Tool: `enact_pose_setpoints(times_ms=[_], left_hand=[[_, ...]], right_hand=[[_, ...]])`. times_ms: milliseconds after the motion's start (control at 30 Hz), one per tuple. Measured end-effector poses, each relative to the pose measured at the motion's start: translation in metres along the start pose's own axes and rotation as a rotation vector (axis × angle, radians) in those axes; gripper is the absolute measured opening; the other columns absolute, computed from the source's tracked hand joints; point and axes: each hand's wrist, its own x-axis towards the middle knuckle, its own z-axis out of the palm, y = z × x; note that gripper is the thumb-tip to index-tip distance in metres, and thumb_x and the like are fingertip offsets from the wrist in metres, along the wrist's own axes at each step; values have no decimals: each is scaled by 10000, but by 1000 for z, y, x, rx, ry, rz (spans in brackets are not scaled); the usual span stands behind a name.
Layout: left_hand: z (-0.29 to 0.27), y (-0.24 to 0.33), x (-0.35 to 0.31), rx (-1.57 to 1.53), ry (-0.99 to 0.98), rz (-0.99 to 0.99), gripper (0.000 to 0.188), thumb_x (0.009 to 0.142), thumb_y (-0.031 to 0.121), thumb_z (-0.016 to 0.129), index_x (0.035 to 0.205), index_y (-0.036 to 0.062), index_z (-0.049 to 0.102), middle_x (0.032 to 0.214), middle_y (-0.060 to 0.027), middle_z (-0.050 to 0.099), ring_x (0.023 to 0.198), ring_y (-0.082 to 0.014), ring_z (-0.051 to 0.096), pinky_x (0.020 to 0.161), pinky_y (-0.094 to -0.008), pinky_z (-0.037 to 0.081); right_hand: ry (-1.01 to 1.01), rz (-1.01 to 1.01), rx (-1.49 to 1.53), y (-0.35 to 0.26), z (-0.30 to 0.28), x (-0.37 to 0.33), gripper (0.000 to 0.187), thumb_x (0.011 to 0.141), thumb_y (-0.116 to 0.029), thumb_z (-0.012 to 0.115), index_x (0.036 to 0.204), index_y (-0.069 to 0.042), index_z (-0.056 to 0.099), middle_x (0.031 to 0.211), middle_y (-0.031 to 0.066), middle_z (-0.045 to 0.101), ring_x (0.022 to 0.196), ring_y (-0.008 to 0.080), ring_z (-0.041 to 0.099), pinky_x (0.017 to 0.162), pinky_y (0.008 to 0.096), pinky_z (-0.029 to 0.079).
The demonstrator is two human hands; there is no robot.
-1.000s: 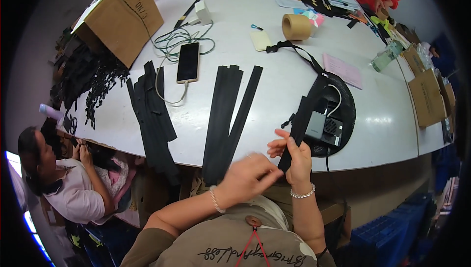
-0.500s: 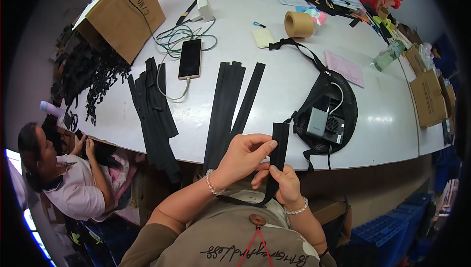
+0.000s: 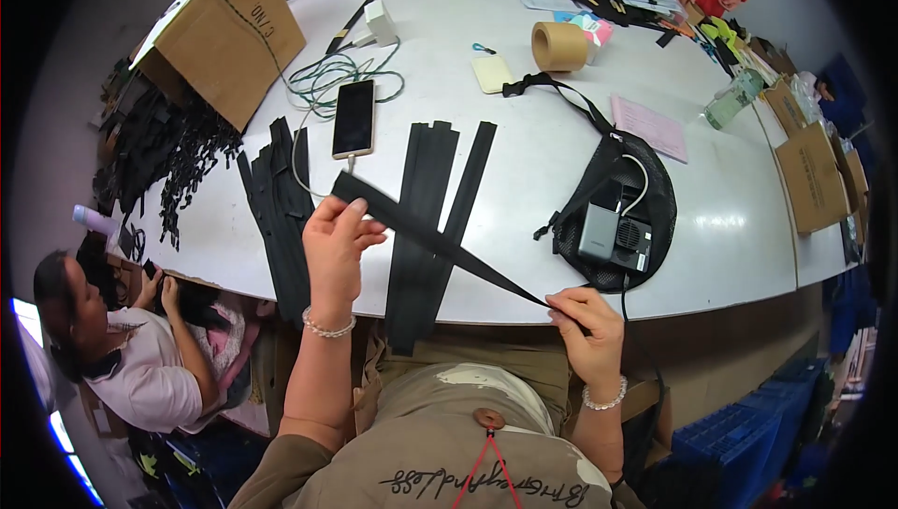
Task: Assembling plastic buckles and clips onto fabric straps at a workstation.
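A long black zipper (image 3: 412, 226) is stretched on a slant between my hands, above the table's near edge. My left hand (image 3: 336, 247) pinches its upper left end, close to the phone. The lower right end is gripped by the closed fingers of my right hand (image 3: 589, 329), near the mesh bag. Beneath the held zipper lies a stack of flat black zippers (image 3: 419, 256), with a single zipper strip (image 3: 472, 181) right beside it. A looser pile of black zippers (image 3: 273, 205) rests to the left, partly behind my left hand.
A phone (image 3: 354, 119) on a cable lies beyond my left hand. A black mesh bag (image 3: 655, 219) with a grey power bank (image 3: 598, 232) sits at right. Farther off are a tape roll (image 3: 559, 47), a bottle (image 3: 734, 99) and a carton (image 3: 229, 41). Another person (image 3: 140, 350) sits at left.
My hands were close together on the zipper in front of me. They have parted, left hand leftward and right hand rightward, and the zipper is now drawn out straight between them.
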Motion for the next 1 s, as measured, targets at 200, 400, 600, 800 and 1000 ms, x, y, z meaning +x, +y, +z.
enact_pose_setpoints(times_ms=[200,400,600,800,1000], left_hand=[[-39,-15,-14,66,-137,-285,46,805,26,526,843,10,545,704,-54,599,583,-127,604,535,-251,527],[-54,-2,-41,369,-556,-520,39,781,24,586,806,0,567,671,-72,613,597,-121,611,529,-238,512],[-24,29,-60,905,-1209,-627,305,774,211,740,960,-17,660,815,-30,661,724,-47,574,638,-195,467],[54,20,-58,428,-849,-229,213,852,99,623,1035,-9,635,916,-62,663,833,-97,614,677,-222,493],[77,-20,-57,180,-877,-360,133,857,92,629,940,-12,638,779,-28,628,676,-49,565,595,-197,482]], right_hand=[[216,40,406,5,-18,1,183,713,168,597,857,57,612,858,140,626,721,161,625,634,257,539],[398,-41,847,6,-34,9,89,829,-1,589,866,53,528,759,147,583,524,158,559,482,277,509],[237,347,838,10,-38,19,128,869,-92,577,895,32,592,639,26,555,461,62,476,411,189,385],[-130,374,586,-17,-12,25,104,840,-47,612,899,37,631,727,-14,589,623,16,474,536,174,375],[-323,319,521,-23,4,25,183,850,-59,596,1000,39,632,796,4,623,698,39,537,629,185,442]])
